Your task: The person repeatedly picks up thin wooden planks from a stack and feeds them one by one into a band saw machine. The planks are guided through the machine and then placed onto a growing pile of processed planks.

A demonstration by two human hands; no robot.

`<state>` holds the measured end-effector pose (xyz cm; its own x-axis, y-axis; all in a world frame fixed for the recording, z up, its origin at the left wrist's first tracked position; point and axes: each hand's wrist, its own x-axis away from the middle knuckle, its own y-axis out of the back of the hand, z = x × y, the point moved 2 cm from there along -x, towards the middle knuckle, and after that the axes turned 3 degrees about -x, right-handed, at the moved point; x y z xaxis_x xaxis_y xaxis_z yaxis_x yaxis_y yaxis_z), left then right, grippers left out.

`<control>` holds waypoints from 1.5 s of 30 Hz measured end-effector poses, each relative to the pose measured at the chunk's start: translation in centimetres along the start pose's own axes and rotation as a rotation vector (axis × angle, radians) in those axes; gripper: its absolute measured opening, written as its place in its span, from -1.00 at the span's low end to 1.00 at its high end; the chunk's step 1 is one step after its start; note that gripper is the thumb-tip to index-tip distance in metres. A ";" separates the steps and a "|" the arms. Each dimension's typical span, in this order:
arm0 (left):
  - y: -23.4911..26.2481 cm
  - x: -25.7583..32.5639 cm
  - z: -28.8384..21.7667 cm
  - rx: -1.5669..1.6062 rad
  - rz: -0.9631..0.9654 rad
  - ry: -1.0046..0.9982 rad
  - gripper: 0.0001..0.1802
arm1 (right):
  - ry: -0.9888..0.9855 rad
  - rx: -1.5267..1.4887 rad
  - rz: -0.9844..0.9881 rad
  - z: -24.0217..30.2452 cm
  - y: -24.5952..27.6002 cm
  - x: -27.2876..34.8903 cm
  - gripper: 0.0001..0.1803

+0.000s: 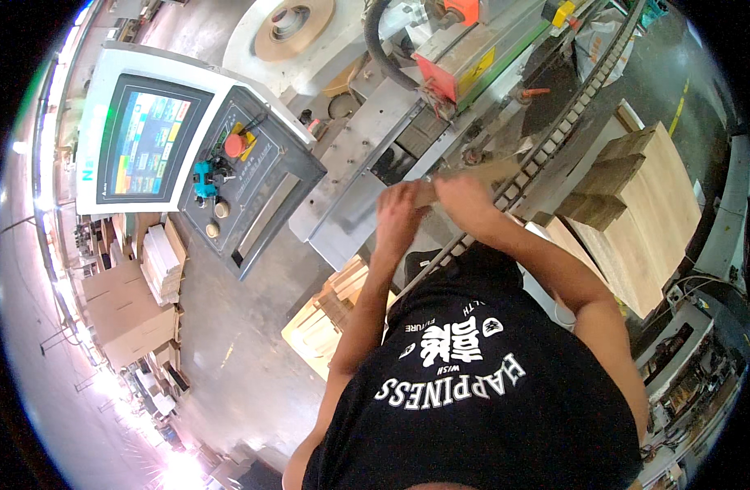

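Both hands on one wooden board [491,171], lying on the machine's chain track [554,135] at about one o'clock. Left hand [399,214] clasps its near end; right hand [465,196] presses on top. Control panel [187,151] at ten o'clock.

Control panel [191,155] left of machine bed [367,175], hands [432,204] on wooden strip [481,174], stacked boards [636,212] right

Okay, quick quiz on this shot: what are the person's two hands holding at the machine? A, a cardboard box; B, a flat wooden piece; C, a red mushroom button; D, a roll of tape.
B: both the left hand and the right hand grip a thin flat wooden piece over the machine's metal table, beside the conveyor chain.
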<state>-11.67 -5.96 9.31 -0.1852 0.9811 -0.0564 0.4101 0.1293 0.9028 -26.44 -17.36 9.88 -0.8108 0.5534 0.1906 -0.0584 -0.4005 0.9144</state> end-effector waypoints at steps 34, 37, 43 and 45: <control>-2.8 1.4 13.8 -0.251 -0.388 0.442 0.07 | -0.007 -1.829 -0.193 4.5 -10.0 -10.4 -0.34; -3.5 -0.9 12.1 -0.258 -0.390 0.435 0.02 | 0.002 -1.814 -0.298 2.4 -10.9 -11.7 -0.36; -5.5 -4.7 10.5 -0.300 -0.384 0.376 -0.07 | -0.004 -1.799 -0.458 -0.7 -9.8 -12.6 -0.30; -6.0 -6.0 10.1 -0.301 -0.386 0.384 -0.08 | 0.022 -1.597 -0.392 -1.1 -8.7 -11.7 -0.38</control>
<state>-3.97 -11.17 -0.10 -0.6009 0.7427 -0.2955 -0.0102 0.3626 0.9319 -17.07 -21.18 -0.76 -0.6096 0.7920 0.0332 -0.7432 -0.5564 -0.3716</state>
